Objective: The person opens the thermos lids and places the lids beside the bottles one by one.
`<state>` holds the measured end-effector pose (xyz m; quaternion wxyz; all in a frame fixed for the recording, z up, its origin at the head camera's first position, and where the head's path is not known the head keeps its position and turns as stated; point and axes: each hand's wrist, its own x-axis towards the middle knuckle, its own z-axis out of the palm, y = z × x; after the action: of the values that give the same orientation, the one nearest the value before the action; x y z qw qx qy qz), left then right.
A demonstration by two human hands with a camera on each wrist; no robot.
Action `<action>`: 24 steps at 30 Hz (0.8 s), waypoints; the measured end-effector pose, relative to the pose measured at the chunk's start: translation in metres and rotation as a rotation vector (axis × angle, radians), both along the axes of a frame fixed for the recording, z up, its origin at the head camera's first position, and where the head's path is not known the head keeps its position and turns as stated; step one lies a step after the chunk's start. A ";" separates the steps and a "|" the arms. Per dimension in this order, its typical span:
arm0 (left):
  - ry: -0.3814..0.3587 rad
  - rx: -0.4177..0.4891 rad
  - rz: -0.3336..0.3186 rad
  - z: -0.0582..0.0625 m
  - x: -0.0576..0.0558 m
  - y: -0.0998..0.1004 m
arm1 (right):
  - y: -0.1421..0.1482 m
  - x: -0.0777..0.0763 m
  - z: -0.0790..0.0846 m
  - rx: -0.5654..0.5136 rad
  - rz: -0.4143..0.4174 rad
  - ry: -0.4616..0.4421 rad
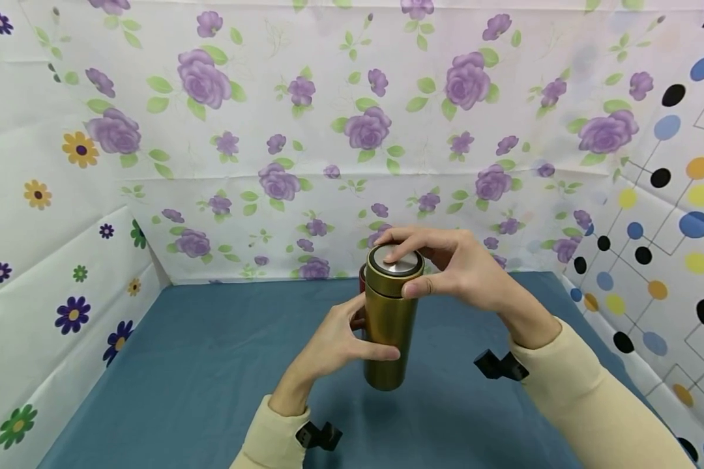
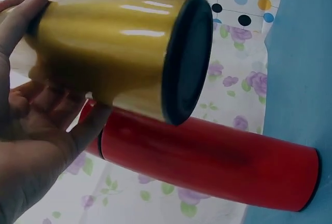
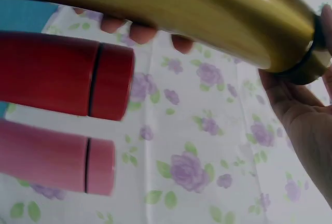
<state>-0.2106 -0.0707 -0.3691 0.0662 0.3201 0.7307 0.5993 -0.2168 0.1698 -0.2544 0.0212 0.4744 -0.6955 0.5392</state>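
Observation:
A gold thermos flask (image 1: 389, 326) is held up above the blue cloth, slightly tilted. My left hand (image 1: 334, 342) grips its body from the left, thumb across the front. From the right, my right hand (image 1: 460, 270) holds the lid (image 1: 381, 284), fingers over its silver top and thumb on its side. A dark band shows between lid and body in the right wrist view. The left wrist view shows the flask's dark base (image 2: 189, 60). Behind it stands a red thermos flask (image 2: 212, 159), mostly hidden in the head view.
A pink flask (image 3: 46, 156) stands beside the red one in the right wrist view. Blue cloth (image 1: 211, 391) covers the table. A floral sheet (image 1: 328, 143) hangs behind, with patterned sheets at the left (image 1: 35, 260) and right (image 1: 669, 260).

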 end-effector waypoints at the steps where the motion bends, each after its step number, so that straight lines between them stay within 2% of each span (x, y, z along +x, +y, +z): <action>1: 0.005 0.001 0.004 0.000 0.000 0.000 | 0.001 -0.002 0.000 0.001 0.025 -0.014; 3: 0.018 0.003 0.027 0.000 0.001 0.001 | 0.001 -0.003 0.000 0.009 0.046 -0.028; 5: 0.027 0.006 0.058 0.000 0.002 0.002 | 0.001 -0.002 -0.001 0.037 0.006 0.007; 11: 0.057 0.038 0.132 0.000 0.005 0.010 | -0.011 0.013 -0.006 0.093 -0.305 0.280; 15: 0.099 0.031 0.181 0.000 0.006 0.012 | -0.023 0.020 -0.007 0.065 -0.426 0.358; 19: 0.109 0.026 0.184 0.000 0.005 0.012 | -0.026 0.021 -0.007 0.046 -0.432 0.343; 24: 0.107 0.014 0.182 0.000 0.005 0.011 | -0.020 0.019 -0.005 0.022 -0.345 0.263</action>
<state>-0.2056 -0.0597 -0.3690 -0.0298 0.2843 0.7552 0.5899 -0.1981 0.1502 -0.2594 0.1986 0.4149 -0.7634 0.4535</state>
